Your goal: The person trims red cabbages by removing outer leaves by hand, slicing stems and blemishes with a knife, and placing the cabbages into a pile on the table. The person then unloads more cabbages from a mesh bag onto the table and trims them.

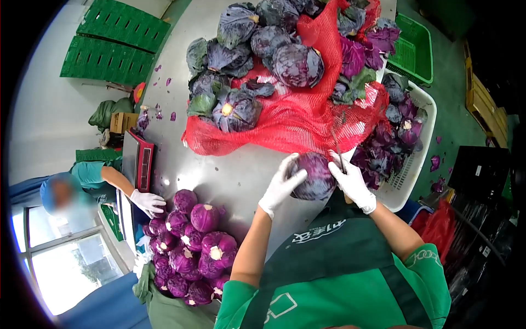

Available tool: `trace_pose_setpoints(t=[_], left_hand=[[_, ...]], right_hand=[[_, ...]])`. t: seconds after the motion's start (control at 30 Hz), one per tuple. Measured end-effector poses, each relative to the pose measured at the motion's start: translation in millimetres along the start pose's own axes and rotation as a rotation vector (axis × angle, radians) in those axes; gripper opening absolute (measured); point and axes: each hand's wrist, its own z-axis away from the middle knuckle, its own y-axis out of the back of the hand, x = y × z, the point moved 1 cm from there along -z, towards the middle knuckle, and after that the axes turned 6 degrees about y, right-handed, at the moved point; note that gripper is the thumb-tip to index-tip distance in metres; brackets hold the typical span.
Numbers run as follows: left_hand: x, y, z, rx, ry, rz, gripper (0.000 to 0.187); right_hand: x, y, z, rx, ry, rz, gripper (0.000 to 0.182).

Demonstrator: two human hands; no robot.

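Observation:
A purple cabbage [314, 176] is between my two white-gloved hands at the near edge of the metal table. My left hand [281, 186] grips its left side, thumb across the top. My right hand [353, 183] is closed around a knife [336, 143], and its fingers also touch the cabbage's right side. The narrow blade points away from me, and a bit of the handle shows below the palm. Just beyond lies a red mesh bag [285, 123] with several dark, leafy cabbages [298, 66] on and around it.
Trimmed purple cabbages [192, 252] are heaped at the left near edge. Beside them, a co-worker's gloved hand [147, 203] rests by a red-framed device [143, 164]. A white crate [424, 142] holds loose leaves on the right, with a green crate [419, 49] behind it.

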Motion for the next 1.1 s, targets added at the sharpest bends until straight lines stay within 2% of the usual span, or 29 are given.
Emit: trace_pose_setpoints(t=[0.03, 0.07, 0.13, 0.17, 0.23, 0.27, 0.33, 0.37, 0.4, 0.43, 0.5, 0.53, 0.6, 0.63, 0.67, 0.73, 0.77, 0.8, 0.87, 0.9, 1.03, 1.1], left_hand=[[-1, -3, 11, -0.121, 0.021, 0.145, 0.076], [0, -5, 21, -0.131, 0.017, 0.140, 0.080], [4, -10, 36, -0.088, -0.024, 0.122, 0.087], [0, -10, 39, -0.080, -0.020, 0.129, 0.087], [-5, -8, 47, 0.132, -0.276, -0.321, 0.091], [-6, -6, 49, 0.140, -0.269, -0.321, 0.091], [-8, -5, 50, 0.221, -0.309, -0.539, 0.095], [-18, -3, 51, 0.212, -0.300, -0.410, 0.099], [-18, -2, 53, 0.213, -0.301, -0.407, 0.099], [-16, -1, 58, 0.194, -0.325, -0.515, 0.100], [-12, -2, 62, 0.204, -0.357, -0.651, 0.101], [-15, -3, 63, 0.199, -0.354, -0.650, 0.101], [-22, -7, 63, 0.282, -0.249, -0.397, 0.102], [-22, -9, 62, 0.286, -0.268, -0.332, 0.103], [-22, -8, 61, 0.281, -0.267, -0.333, 0.103], [-23, -3, 58, 0.348, -0.252, -0.580, 0.102], [-23, -1, 55, 0.343, -0.223, -0.555, 0.100], [-22, 1, 54, 0.332, -0.224, -0.559, 0.100], [-21, 4, 51, 0.299, -0.127, -0.372, 0.100], [-18, 4, 51, 0.283, -0.108, -0.353, 0.097], [-17, 4, 48, 0.258, -0.124, -0.333, 0.095], [-16, 1, 50, 0.272, -0.128, -0.301, 0.094]], right_hand=[[1, -2, 3, 0.011, 0.082, 0.036, 0.058], [0, -3, 5, 0.019, 0.165, 0.074, 0.061], [-16, -6, 10, -0.039, 0.143, 0.090, 0.066], [-24, -11, 13, -0.016, 0.252, 0.014, 0.066], [-24, -14, 10, -0.109, 0.301, 0.088, 0.062], [-24, -17, 8, -0.188, 0.354, 0.162, 0.059], [-22, -18, 10, -0.201, 0.348, 0.206, 0.053], [-24, -13, 10, -0.257, 0.331, 0.221, 0.052], [-28, -8, 10, -0.311, 0.312, 0.238, 0.051], [-36, -4, 12, -0.343, 0.198, 0.182, 0.053], [-24, -3, 19, -0.229, 0.278, 0.129, 0.051], [-11, -4, 24, -0.182, 0.350, 0.115, 0.051], [6, 4, 33, -0.178, 0.353, 0.218, 0.051], [-12, 5, 41, -0.174, 0.422, 0.274, 0.047], [-37, 8, 51, -0.129, 0.637, 0.487, 0.044], [-44, 12, 63, -0.372, 0.209, 0.478, 0.044], [-1, 2, 66, -0.164, 0.451, 0.491, 0.039], [0, 3, 69, -0.155, 0.444, 0.489, 0.039], [-1, 1, 71, -0.263, 0.361, 0.483, 0.031], [-13, -2, 71, -0.215, 0.425, 0.486, 0.026], [-26, -12, 71, -0.245, 0.422, 0.564, 0.029], [-29, -17, 70, -0.343, 0.300, 0.777, 0.025]])
